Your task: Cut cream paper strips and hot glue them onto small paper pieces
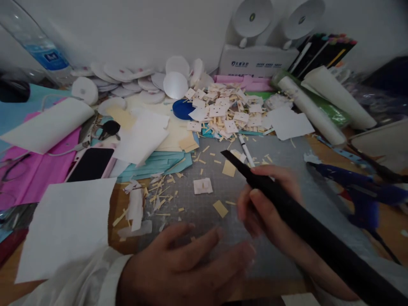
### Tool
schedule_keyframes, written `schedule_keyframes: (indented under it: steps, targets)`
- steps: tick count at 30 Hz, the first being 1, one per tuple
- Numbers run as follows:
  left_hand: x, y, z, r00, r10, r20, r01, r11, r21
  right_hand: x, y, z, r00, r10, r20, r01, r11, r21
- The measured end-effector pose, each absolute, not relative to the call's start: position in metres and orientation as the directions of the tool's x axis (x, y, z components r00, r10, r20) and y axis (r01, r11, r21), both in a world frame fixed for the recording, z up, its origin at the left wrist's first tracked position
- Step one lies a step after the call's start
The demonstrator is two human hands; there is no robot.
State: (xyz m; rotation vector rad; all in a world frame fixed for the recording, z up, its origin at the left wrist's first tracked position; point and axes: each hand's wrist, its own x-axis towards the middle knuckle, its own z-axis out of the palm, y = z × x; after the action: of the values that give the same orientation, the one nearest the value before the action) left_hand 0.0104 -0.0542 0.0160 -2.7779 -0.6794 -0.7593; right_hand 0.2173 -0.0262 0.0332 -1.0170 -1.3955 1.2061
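My right hand (270, 204) grips a long black craft knife (287, 204), its dark narrow blade pointing up and left over the grey cutting mat (274, 148). Low in front, my left hand (185, 267) hangs with fingers spread and nothing in them, slightly blurred. Just beyond it a small white square piece (202, 186) with a raised bit on top lies on the mat. Small tan paper rectangles (220, 208) and thin tan strips (159, 195) are scattered around. A white pen (246, 151) lies behind the knife tip.
A heap of small white cards with slots (219, 110) fills the back centre, beside white discs (117, 74). A blue glue gun (357, 182) lies at right. A phone (92, 164), white sheets (66, 225) and teal papers (156, 163) cover the left.
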Motion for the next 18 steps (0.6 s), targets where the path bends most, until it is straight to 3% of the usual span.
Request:
schedule_keyframes:
  steps: [5, 9, 18]
  targets:
    - [0.010, -0.053, 0.013, 0.765, 0.376, 0.523, 0.482, -0.872, -0.078, 0.222, -0.034, 0.037, -0.406, 0.914, -0.016, -0.024, -0.028, -0.999]
    - [0.010, -0.054, 0.014, 0.782, 0.406, 0.473, 0.484, -0.873, -0.051, 0.225, -0.036, 0.037, -0.551, 0.835, -0.013, -0.192, -0.141, -0.971]
    - [0.014, -0.053, 0.015, 0.753, 0.408, 0.517, 0.478, -0.878, -0.002, 0.214, -0.046, 0.039, -0.471, 0.881, -0.055, -0.136, -0.134, -0.982]
